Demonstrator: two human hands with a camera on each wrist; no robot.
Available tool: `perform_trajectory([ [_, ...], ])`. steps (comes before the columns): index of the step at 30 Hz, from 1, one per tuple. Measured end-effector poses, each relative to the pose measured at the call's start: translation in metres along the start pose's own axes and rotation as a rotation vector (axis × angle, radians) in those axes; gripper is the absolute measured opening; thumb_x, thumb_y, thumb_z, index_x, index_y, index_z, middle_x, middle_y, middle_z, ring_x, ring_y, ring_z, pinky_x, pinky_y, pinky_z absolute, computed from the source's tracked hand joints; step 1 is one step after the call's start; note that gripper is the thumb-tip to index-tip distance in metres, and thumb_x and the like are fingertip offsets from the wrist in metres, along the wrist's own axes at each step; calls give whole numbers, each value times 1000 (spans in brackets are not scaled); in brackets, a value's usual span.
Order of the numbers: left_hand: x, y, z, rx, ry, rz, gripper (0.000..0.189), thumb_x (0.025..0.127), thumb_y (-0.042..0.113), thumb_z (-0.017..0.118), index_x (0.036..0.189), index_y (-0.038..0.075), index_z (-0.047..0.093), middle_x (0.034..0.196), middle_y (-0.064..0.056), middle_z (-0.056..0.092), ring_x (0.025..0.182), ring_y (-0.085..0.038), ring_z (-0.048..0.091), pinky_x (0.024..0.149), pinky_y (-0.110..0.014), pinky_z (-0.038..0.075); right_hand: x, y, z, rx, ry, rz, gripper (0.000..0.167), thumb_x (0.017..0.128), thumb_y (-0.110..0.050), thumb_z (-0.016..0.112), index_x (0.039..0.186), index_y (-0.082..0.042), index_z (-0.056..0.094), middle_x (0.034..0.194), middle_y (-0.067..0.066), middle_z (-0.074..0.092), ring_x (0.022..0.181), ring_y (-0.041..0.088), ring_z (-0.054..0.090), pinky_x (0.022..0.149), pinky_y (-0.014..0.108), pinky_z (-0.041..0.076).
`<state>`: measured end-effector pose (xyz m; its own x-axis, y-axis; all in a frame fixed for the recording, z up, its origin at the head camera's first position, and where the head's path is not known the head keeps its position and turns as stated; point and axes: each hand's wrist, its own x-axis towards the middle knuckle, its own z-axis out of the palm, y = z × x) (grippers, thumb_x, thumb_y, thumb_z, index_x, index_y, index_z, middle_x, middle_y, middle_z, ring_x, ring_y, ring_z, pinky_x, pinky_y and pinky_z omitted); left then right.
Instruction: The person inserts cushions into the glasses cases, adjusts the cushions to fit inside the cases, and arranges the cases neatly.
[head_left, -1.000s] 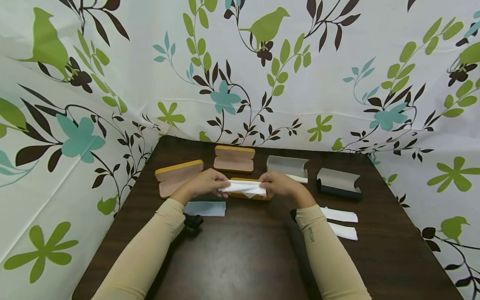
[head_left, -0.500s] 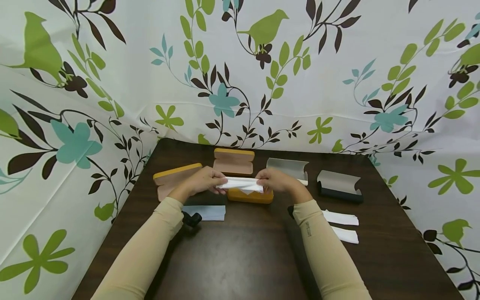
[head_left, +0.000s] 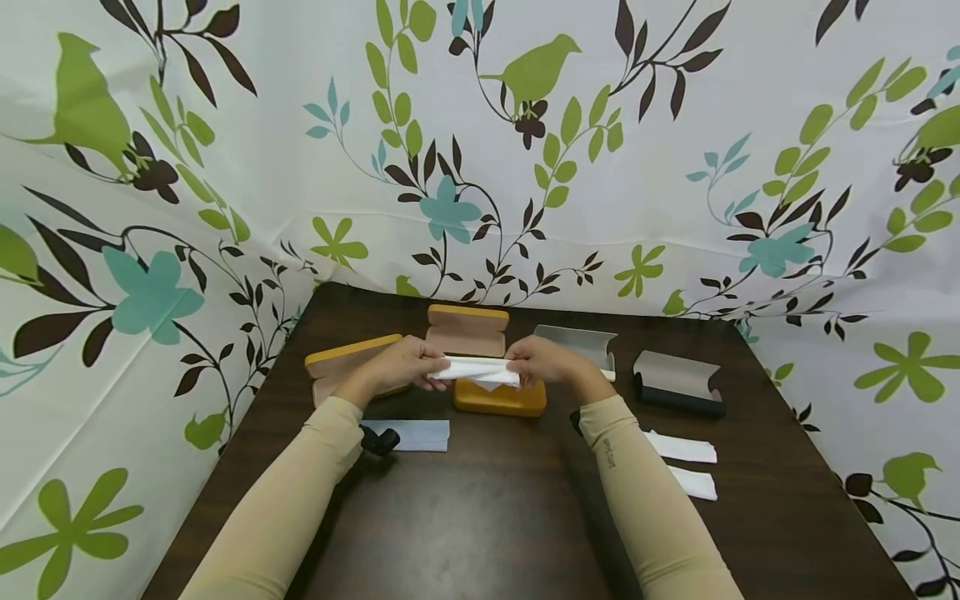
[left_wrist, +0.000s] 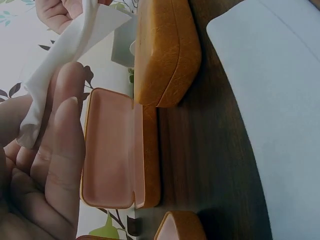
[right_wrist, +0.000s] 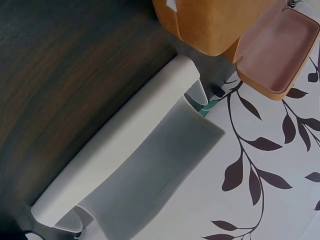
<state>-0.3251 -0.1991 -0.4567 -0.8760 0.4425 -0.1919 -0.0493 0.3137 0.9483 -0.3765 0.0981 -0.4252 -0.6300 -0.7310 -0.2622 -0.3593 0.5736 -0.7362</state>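
A folded white cloth is stretched level between both hands, over a mustard-yellow glasses case. My left hand pinches one end; in the left wrist view the cloth runs between its thumb and fingers. The other end is gripped by my right hand, and a loose corner of cloth hangs below the middle. The right wrist view has the near end of the yellow case at its top, with no part of the right hand showing.
Two yellow cases with pink lining, one at the left and one behind, stand open. To the right are an open white case and an open black case. A light-blue cloth and two white cloths lie nearer.
Both hands have lifted the white cloth a little off the yellow case and shifted slightly left, uncovering more of the case's front. The head view has tilted up slightly.
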Motion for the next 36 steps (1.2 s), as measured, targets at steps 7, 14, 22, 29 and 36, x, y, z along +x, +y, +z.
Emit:
perform_trajectory([
  [7, 2, 0, -4, 2, 11, -17, 27, 103, 17, 62, 115, -6, 72, 97, -16, 75, 83, -23, 73, 82, -48, 59, 7, 1, 0, 4, 4, 13, 16, 104, -3, 55, 99, 3, 69, 78, 8, 69, 68, 19, 67, 68, 48, 60],
  [14, 7, 5, -14, 77, 16, -23, 27, 103, 18, 62, 115, -4, 72, 94, -15, 75, 86, -27, 74, 82, -50, 59, 14, 0, -6, 30, 15, 32, 17, 105, -6, 55, 97, -1, 69, 79, 8, 69, 70, 18, 67, 69, 43, 60],
  [22, 16, 9, -25, 146, 16, -42, 27, 103, 22, 62, 115, 0, 74, 93, -10, 77, 94, -34, 73, 86, -53, 57, 24, 1, -11, 24, 12, 68, 16, 105, -6, 54, 100, 0, 67, 80, 9, 69, 71, 19, 68, 75, 47, 60],
  [29, 24, 11, -32, 211, 20, -67, 27, 103, 24, 62, 114, 2, 74, 94, -9, 77, 82, -18, 73, 75, -35, 57, 33, 0, -13, 13, 34, 87, 17, 105, -6, 54, 108, 3, 68, 80, 11, 70, 70, 18, 68, 71, 41, 60],
  [36, 34, 14, -36, 196, 44, -102, 28, 104, 23, 61, 116, 1, 73, 95, -11, 76, 78, -16, 72, 73, -33, 56, 43, 3, -18, -44, 61, 97, 19, 106, -8, 52, 110, 2, 69, 78, 9, 69, 69, 20, 66, 69, 42, 57],
])
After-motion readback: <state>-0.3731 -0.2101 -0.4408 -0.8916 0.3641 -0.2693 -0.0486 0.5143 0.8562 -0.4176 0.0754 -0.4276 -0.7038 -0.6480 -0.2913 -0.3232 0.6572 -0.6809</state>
